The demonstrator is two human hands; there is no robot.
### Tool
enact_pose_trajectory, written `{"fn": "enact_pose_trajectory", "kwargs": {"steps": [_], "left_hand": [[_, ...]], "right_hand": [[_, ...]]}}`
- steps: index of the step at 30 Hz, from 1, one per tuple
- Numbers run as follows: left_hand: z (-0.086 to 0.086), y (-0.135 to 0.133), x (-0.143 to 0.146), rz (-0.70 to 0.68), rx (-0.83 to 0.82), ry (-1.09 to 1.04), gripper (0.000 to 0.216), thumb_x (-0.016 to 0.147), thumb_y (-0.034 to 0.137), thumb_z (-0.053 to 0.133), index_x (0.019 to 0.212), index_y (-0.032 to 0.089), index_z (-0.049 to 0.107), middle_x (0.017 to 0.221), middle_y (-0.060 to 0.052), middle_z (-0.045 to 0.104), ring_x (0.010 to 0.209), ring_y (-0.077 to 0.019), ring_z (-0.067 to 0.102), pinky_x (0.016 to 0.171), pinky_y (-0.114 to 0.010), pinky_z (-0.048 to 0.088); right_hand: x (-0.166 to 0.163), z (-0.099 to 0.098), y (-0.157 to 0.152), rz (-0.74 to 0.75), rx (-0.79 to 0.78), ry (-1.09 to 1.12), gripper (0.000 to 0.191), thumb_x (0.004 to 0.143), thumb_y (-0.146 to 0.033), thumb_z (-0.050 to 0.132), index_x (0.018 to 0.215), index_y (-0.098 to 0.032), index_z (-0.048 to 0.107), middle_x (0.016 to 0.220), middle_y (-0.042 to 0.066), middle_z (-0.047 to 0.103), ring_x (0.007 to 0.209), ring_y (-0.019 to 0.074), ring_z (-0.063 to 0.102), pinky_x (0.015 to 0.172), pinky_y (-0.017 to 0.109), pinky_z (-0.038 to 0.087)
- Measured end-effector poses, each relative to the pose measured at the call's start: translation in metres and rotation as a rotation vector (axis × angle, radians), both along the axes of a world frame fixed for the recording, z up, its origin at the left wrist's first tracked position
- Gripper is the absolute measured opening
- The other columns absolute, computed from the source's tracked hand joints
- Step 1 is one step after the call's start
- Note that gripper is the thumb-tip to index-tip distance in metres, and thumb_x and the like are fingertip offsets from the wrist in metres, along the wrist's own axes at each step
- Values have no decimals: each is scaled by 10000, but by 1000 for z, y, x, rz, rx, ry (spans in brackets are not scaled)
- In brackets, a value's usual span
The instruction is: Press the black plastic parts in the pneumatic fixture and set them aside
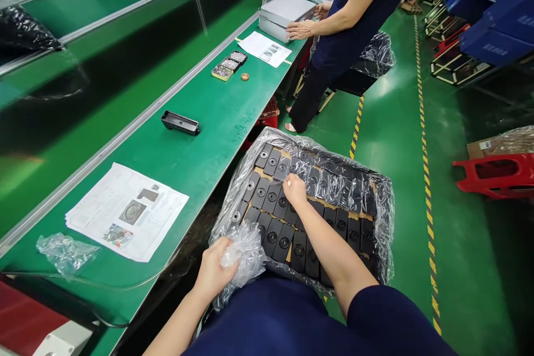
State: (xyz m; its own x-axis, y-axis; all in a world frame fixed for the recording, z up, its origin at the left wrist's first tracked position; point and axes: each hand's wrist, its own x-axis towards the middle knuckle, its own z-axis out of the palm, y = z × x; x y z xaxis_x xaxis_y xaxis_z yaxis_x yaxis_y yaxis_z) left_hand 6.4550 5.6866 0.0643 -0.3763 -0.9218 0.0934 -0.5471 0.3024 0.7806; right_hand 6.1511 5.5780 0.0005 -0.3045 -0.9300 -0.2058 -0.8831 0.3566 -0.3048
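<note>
A cardboard box (377, 217) lined with clear plastic rests on my lap, filled with rows of flat black parts (271, 233) that have round centres. My left hand (214, 267) is closed on a bunched fold of the plastic liner (246, 250) at the box's near left corner. My right hand (294, 189) reaches into the middle of the box, fingers curled down on a black part in the second row; what it grips is hidden under the fingers.
A green workbench (200, 144) runs along the left with printed sheets (125, 211), a crumpled plastic bag (64, 253), a black tray-like part (180, 122) and small trays of screws (229, 64). A co-worker (354, 16) stands farther along, hands on a grey box (283, 14). A red stool (496, 175) lies at right.
</note>
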Motion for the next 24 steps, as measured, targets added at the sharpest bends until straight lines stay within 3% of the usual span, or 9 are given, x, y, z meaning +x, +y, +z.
{"fn": "enact_pose_trajectory", "kwargs": {"steps": [3, 5, 8, 10, 11, 13, 16, 20, 24], "left_hand": [[-2, -7, -12, -59, 54, -26, 241, 658, 163, 539, 893, 198, 500, 798, -10, 615, 694, -168, 622, 650, -273, 529], [-3, -13, -25, -126, 97, -60, 469, 635, 139, 535, 1100, 188, 493, 940, -45, 657, 800, -200, 658, 726, -307, 550], [-7, -26, -49, -209, 138, -89, 856, 645, 114, 521, 1447, 175, 230, 1165, -113, 639, 985, -247, 654, 828, -365, 550], [-12, -36, -64, -237, 123, -66, 947, 652, 104, 515, 1502, 163, 100, 1273, -147, 587, 1061, -260, 629, 867, -388, 543], [-16, -40, -70, -248, 98, -45, 939, 648, 95, 509, 1500, 156, 119, 1294, -153, 572, 1083, -260, 617, 887, -393, 537], [-22, -45, -76, -256, 30, -19, 813, 641, 79, 505, 1427, 143, 309, 1236, -142, 597, 1071, -255, 613, 900, -393, 532], [-30, -43, -71, -205, -38, -57, 492, 643, 72, 513, 1125, 156, 564, 1000, -94, 635, 924, -236, 635, 827, -372, 549], [-33, -28, -54, -147, -42, -136, 327, 623, 76, 544, 930, 180, 592, 871, -51, 584, 779, -197, 618, 731, -322, 554], [-29, -17, -46, -134, -1, -171, 282, 638, 101, 570, 907, 180, 605, 925, -59, 530, 761, -179, 604, 687, -302, 552]], "right_hand": [[4, 15, 6, -26, -56, -97, 132, 829, -160, 439, 808, -181, 569, 870, 72, 630, 810, 188, 579, 743, 259, 426], [13, 26, 14, -32, -82, -172, 117, 806, -171, 455, 772, -184, 566, 832, 60, 635, 762, 175, 573, 701, 251, 428], [37, 44, 36, 8, -92, -305, 88, 787, -192, 505, 751, -181, 585, 793, 36, 650, 707, 150, 576, 655, 233, 435], [54, 55, 53, 72, -71, -401, 68, 778, -195, 546, 751, -179, 606, 771, 10, 664, 670, 127, 582, 626, 214, 441], [60, 58, 61, 109, -52, -441, 53, 771, -199, 574, 752, -178, 619, 763, -2, 670, 654, 116, 583, 613, 205, 442], [63, 61, 69, 175, 1, -490, 46, 747, -223, 646, 749, -177, 645, 733, -23, 674, 623, 102, 582, 588, 194, 441], [40, 51, 60, 161, 74, -430, 101, 779, -271, 671, 808, -175, 673, 757, -9, 678, 645, 116, 604, 605, 213, 452], [-5, 21, 23, -40, 114, -148, 227, 892, -232, 536, 1083, -133, 607, 1075, 140, 628, 858, 215, 638, 716, 321, 468], [-22, -5, -4, -39, 159, 21, 220, 891, -160, 523, 1101, -143, 585, 1156, 159, 556, 926, 236, 623, 754, 326, 444]]}}
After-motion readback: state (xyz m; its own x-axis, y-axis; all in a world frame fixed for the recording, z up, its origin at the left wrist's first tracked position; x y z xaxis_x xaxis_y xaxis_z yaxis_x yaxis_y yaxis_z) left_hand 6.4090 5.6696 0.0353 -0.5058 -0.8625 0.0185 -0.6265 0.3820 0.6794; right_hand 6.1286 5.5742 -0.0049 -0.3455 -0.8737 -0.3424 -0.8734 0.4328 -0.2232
